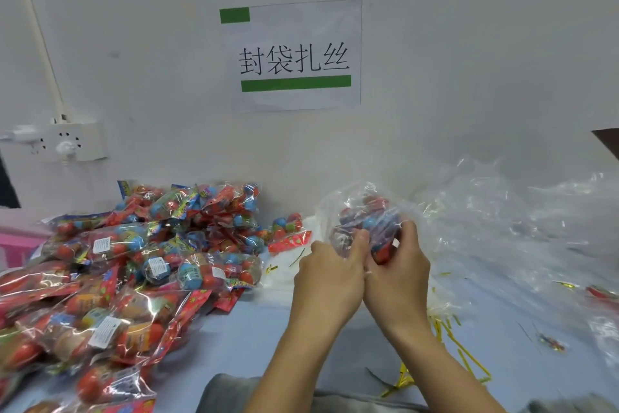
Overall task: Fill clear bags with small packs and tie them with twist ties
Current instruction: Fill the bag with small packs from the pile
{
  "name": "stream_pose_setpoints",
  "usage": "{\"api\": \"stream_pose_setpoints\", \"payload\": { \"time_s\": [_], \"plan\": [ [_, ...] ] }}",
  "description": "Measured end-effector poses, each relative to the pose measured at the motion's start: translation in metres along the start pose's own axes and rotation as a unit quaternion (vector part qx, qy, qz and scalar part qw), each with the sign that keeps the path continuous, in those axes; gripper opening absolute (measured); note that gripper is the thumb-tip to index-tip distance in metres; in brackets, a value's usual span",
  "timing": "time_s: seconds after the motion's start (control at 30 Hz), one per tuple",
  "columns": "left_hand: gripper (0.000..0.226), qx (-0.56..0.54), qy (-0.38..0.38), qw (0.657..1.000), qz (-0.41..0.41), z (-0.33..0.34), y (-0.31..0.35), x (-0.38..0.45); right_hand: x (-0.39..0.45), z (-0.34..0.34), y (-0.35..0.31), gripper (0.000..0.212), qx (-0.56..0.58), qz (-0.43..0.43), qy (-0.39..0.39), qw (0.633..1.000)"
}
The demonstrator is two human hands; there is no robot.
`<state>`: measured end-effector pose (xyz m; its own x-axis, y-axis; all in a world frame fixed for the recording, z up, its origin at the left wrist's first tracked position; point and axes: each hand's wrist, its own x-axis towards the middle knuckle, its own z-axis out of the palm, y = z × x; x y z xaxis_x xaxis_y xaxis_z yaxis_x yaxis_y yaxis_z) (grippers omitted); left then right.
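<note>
A clear bag (pixel 361 208) with red and blue small packs inside is held up over the table's middle. My left hand (pixel 326 273) grips its left side, thumb pressed against the plastic. My right hand (pixel 400 265) curls round its right side and lower end. A big heap of small packs (pixel 134 262) in red and clear wrappers covers the table's left half. Yellow twist ties (pixel 449 342) lie scattered on the table to the right of my right wrist.
A loose pile of empty clear bags (pixel 522 221) fills the right side. A white wall with a paper sign (pixel 294 54) stands close behind. A power strip (pixel 63 141) hangs at the left. The pale blue table (pixel 254 335) shows under my forearms.
</note>
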<state>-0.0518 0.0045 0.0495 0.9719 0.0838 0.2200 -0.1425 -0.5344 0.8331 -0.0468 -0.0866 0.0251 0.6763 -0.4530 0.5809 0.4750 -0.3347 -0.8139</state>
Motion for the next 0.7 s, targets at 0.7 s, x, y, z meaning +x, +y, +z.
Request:
{"api": "stream_pose_setpoints", "payload": {
  "time_s": [0.7],
  "plan": [
    [0.07,-0.171,0.013,0.984,-0.037,0.004,-0.029,0.005,0.002,0.0,0.003,0.036,0.031,0.071,-0.203,0.976]
  ]
}}
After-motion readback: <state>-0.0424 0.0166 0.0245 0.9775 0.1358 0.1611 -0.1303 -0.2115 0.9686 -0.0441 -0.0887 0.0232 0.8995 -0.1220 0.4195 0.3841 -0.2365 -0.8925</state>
